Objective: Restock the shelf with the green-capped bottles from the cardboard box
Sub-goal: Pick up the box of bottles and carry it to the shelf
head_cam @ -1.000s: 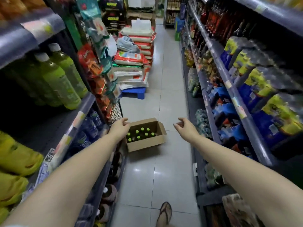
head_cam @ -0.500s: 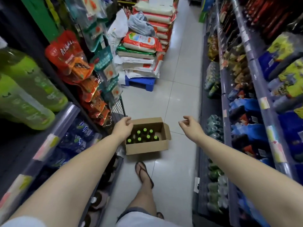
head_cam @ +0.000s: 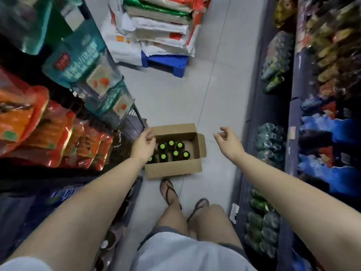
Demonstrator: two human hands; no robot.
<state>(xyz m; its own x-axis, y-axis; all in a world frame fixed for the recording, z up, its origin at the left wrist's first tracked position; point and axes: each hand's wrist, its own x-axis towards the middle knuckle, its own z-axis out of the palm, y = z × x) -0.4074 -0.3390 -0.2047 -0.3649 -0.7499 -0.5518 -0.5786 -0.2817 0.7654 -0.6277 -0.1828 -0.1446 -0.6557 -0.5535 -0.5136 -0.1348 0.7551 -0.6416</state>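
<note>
1. On your far left, glossy orange and red snack packets (head_cam: 39, 130) hang in a row along the shelf front, with teal packets (head_cam: 82, 61) above them.
2. Your left hand (head_cam: 143, 146) reaches over the left end of the open brown cardboard box (head_cam: 173, 169); its grip is loosely curled and holds nothing, though whether the fingers touch the box's rim cannot be told.
3. The box sits on the pale tiled floor (head_cam: 175, 98), just ahead of your sandalled foot (head_cam: 169, 190).
4. The dark, green-capped bottles (head_cam: 172, 151) stand upright inside the box, filling its left part.
5. Your right hand (head_cam: 227, 141) hovers right of the box, apart from it, grip relaxed and empty.
6. On your right, blue shelving (head_cam: 293, 133) carries blurred packaged goods.
</note>
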